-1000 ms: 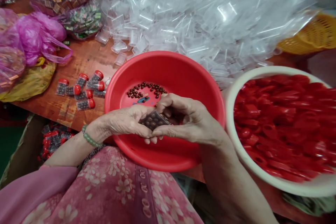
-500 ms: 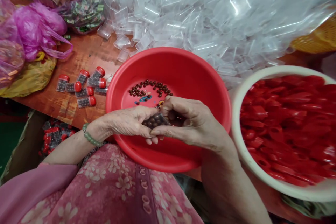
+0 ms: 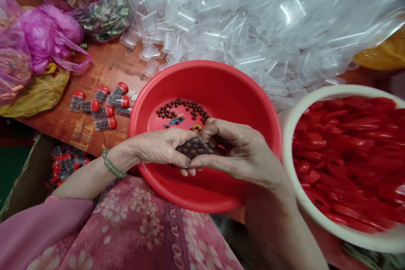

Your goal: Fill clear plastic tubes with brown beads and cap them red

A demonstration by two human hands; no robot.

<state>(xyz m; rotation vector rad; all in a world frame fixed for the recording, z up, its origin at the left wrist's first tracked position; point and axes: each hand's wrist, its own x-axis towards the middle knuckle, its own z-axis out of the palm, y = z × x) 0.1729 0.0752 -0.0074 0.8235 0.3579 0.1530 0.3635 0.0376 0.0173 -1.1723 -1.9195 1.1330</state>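
Over the red basin [image 3: 251,88], my left hand [image 3: 161,145] grips a small clear plastic container [image 3: 194,147] packed with brown balls. My right hand [image 3: 242,147] is closed round the container's right end, thumb along its lower edge and index finger curled at the top. Some brown shows inside the right hand's curled fingers, but I cannot make out whether balls are held there. Loose brown balls [image 3: 198,110] lie on the basin's floor beyond the hands.
Filled containers with red caps [image 3: 105,124] lie left of the basin. More fill a cardboard box [image 3: 23,177] below the table edge. A white tub [image 3: 289,147] of red caps stands right. Clear empty containers [image 3: 186,19] are heaped behind; pink bags [image 3: 52,29] sit at left.
The view has shifted slightly, so everything sits a little lower and further right. Both hands stay together on the container, with the right index finger moved only slightly.
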